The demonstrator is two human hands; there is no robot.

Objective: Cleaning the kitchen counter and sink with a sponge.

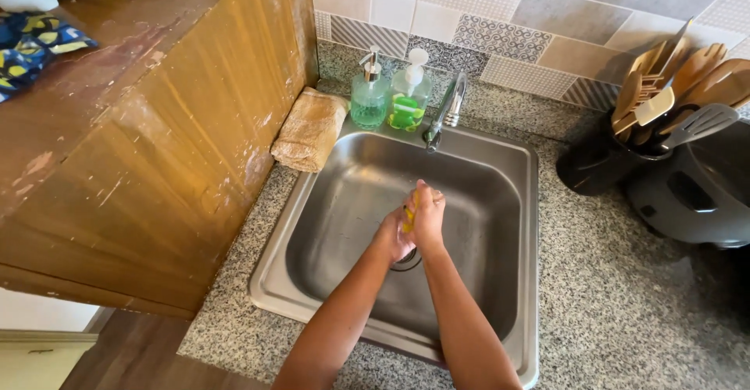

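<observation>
Your two hands met over the middle of the steel sink point(512, 202), just above the drain point(408, 261), with a small yellow thing point(409, 212) pressed between them. Your left hand point(393, 236) cupped it from below and the side, and your right hand point(429, 214) closed over it from above, so both grips were folded snugly around it and only a thin strip of yellow showed between the palms. What it was could not be told from so little of it; it looked small enough to vanish inside two palms, so you would judge it light. If it was soap or a sponge, it would likely have been wet and slippery, or soft and squashy, and best held as you held it, wrapped by the whole palm, not pinched at the fingertips. The tap point(447, 109) stood at the back rim, its spout pointing toward your hands; whether water ran was not clear. Behind the sink on the speckled tabletop point(609, 296) stood a clear green pump bottle point(369, 97) and a second pump bottle point(409, 93) with green and yellow inside, just beside each other, and a folded tan cloth point(311, 130) lay to their left against the wooden cabinet point(156, 140). A dark holder of wooden utensils point(601, 159) stood well apart on the right.
</observation>
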